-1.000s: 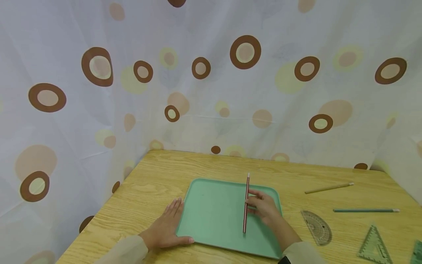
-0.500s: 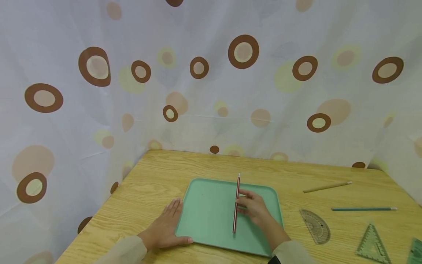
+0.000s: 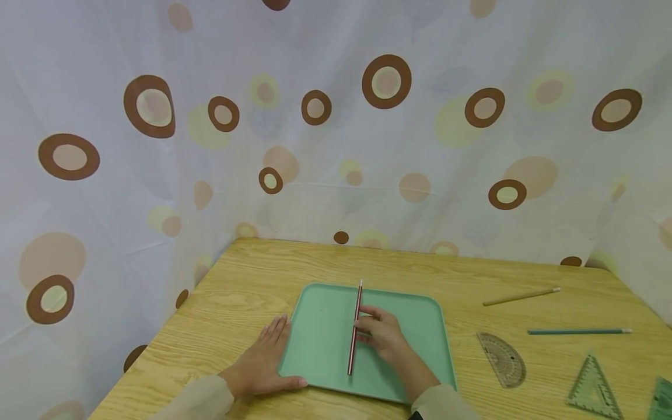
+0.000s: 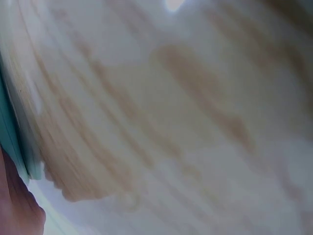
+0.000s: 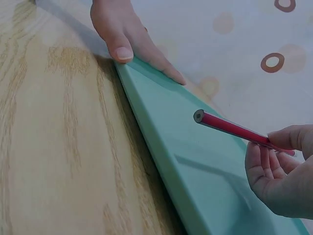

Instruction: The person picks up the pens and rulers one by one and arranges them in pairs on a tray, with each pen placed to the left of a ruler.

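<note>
Over the green tray (image 3: 320, 344), my right hand (image 3: 385, 335) pinches a red-and-dark striped pencil (image 3: 354, 338) between thumb and fingers. In the right wrist view the pencil (image 5: 234, 129) hovers above the tray (image 5: 156, 147), its flat unsharpened end toward the camera and a shadow below. My left hand (image 3: 262, 361) lies with straight fingers along the tray's left edge, its thumb at the near left corner. The right wrist view also shows that left hand (image 5: 124, 39) touching the corner. Only a bit of the left hand (image 4: 19, 210) appears in the left wrist view.
On the wooden table (image 3: 273, 262), right of the tray, lie a tan pencil (image 3: 522, 297), a blue-green pencil (image 3: 577, 332), a clear protractor (image 3: 502, 359) and a green set square (image 3: 595, 388). Another green piece (image 3: 660, 402) is cut off at the right. A patterned curtain (image 3: 336, 140) stands behind.
My right hand has carried the striped pencil leftward across the tray, from its right part to about the middle. The left hand stays at the tray's edge.
</note>
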`<state>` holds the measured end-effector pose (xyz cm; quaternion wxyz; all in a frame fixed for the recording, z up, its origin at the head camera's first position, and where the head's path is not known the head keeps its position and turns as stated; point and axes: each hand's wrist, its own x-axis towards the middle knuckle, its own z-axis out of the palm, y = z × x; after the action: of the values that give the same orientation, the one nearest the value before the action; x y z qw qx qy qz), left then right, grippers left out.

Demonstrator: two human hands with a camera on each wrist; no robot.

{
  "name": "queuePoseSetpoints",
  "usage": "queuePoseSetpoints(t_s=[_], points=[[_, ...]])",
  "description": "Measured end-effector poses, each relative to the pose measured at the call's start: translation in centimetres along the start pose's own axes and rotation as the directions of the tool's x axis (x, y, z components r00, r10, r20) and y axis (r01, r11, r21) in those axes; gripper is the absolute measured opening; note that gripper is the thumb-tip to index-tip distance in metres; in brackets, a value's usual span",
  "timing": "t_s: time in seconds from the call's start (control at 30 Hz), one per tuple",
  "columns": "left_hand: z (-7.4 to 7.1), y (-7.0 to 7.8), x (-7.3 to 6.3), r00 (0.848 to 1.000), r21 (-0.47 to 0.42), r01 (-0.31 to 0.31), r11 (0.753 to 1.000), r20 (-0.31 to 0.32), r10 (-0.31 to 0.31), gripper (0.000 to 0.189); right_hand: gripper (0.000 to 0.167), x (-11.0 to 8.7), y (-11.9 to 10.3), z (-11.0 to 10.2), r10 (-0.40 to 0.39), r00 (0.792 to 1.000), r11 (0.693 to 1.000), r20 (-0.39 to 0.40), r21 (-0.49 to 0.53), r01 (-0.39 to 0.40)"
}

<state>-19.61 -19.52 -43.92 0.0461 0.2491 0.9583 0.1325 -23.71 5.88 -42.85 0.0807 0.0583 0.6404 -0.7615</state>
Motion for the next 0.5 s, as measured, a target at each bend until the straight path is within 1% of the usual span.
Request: queuePoseSetpoints(t_s=[0.13,0.27,0.5], points=[[0.3,-0.2,0.1,1.0,0.017,0.0,1.0,-0.015,0.001,0.109,0.04,-0.2,0.2,0.9,0.008,1.0,1.0,0.019,-0.005,-0.008],[0.5,-0.3,0.1,1.0,0.026,0.004,1.0,-0.016,-0.003,0.109,0.041,-0.1,0.4,1.7,0.008,0.999,1.0,0.033,0.0,-0.008],[0.5,-0.3,0.1,0.999,0.042,-0.005,0.999,-0.035,0.006,0.109,0.042,-0.1,0.4,3.0,0.013,0.999,1.0,0.044,-0.003,-0.013]])
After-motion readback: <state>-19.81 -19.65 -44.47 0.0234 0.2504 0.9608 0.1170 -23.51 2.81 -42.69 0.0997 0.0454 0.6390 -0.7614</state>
